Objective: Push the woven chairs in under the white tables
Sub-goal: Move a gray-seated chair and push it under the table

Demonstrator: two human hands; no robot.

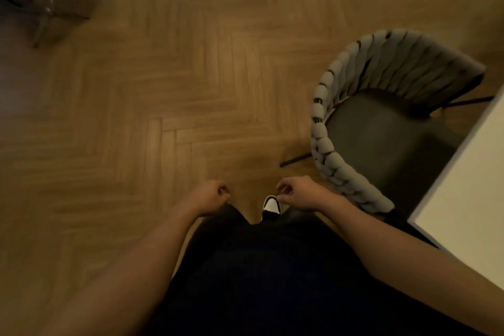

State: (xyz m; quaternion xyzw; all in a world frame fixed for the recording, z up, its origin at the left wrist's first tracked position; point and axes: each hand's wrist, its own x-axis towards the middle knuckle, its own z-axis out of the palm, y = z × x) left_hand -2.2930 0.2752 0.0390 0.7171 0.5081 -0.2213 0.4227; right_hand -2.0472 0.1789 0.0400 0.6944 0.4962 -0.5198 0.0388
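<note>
- The woven chair (381,123) stands on the herringbone floor (163,117) just to the right of the right hand (302,195), its curved braided back nearest the right-hand fingers (282,189) and its dark seat reaching away from them toward the white surface (469,199).
- The seat's far edge appears to slip partly under that surface already, so in my judgement the chair is part-way in and not yet home.
- Both hands hang free in front of the body. The left hand (215,195) has its fingers loosely curled on nothing; the right-hand fingers are loosely bent, the thumb close to them, also holding nothing and clear of the chair.
- The chair faces the surface: the open front points away from the fingers to the lower right, the back bulges toward the upper left. Its front-to-back axis runs on that diagonal, roughly square to the surface's edge.
- To do the step well, set both palms on the top rim of the back, one on each side of its middle, and push along that axis so the chair slides straight and does not swivel.
- Keep the push low and steady; the thin dark legs (296,159) may catch on the floor.
- A second, blurred chair (46,0) stands well beyond the left-hand fingers.
</note>
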